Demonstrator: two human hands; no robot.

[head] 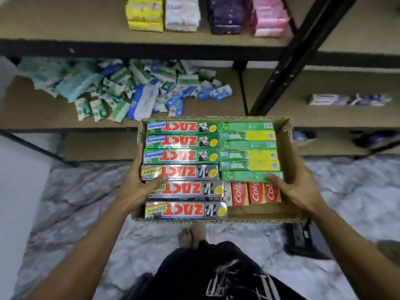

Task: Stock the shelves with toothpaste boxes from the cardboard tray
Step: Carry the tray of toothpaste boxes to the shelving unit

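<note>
Shelves [43, 109] ahead, left hand [138, 187] and right hand [299, 188] clasp tray [286, 148] sides

Toothpaste boxes [181, 156] flat in cardboard tray [286, 148]

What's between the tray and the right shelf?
Nothing visible. The tray is just in front of the right shelf, which shows only one box further back. The black post stands at the shelf's left edge, beside the path.

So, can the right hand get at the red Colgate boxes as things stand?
Probably not yet: the right hand grips the cardboard tray, thumb on a green box. The Colgate boxes lie uncovered beside it, but letting go leaves only the left hand holding.
</note>
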